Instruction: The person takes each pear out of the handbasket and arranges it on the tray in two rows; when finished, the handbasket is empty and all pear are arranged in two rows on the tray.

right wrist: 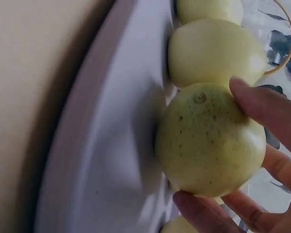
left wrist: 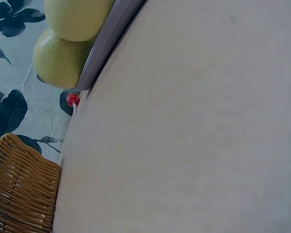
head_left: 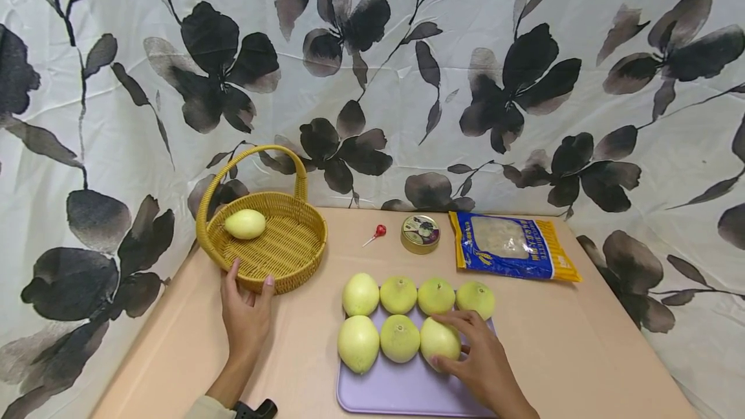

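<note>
My right hand [head_left: 483, 354] grips a pale yellow-green fruit [right wrist: 211, 141] at the right end of the front row on the purple tray [head_left: 396, 393]. Thumb and fingers lie on opposite sides of that speckled fruit. Other such fruits, one of them [head_left: 399, 339] right beside it, sit in two rows on the tray. My left hand [head_left: 247, 319] touches the front wall of a yellow-brown wicker basket [head_left: 291, 270], its fingers fairly straight. Inside the basket, at its left, lies one fruit [head_left: 245, 224]. The left wrist view shows no part of the left hand.
Behind the tray lie a red lollipop [head_left: 379, 231], a round tin [head_left: 420, 234] and a blue-and-yellow packet [head_left: 512, 246]. A flowered cloth [head_left: 431, 83] hangs along the table's back edge. The basket's tall handle [head_left: 256, 149] arches above it.
</note>
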Demonstrator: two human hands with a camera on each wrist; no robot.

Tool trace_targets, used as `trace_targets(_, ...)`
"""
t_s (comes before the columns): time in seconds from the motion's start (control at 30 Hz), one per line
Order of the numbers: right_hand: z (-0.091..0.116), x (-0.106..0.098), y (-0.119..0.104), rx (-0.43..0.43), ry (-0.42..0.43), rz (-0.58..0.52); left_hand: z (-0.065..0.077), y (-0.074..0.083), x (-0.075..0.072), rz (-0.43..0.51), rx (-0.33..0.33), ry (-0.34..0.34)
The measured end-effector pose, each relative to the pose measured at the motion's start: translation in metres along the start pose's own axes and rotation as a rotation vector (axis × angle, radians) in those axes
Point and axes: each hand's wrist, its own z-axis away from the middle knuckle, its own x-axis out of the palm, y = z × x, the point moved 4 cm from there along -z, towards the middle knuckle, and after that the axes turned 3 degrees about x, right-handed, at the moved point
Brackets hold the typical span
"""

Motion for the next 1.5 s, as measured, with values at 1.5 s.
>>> trace_targets(1.5,-0.121,0.009,-0.210,-0.665,-0.018,-0.155,-0.001,-0.002,0.001,-0.014,0.009,0.009)
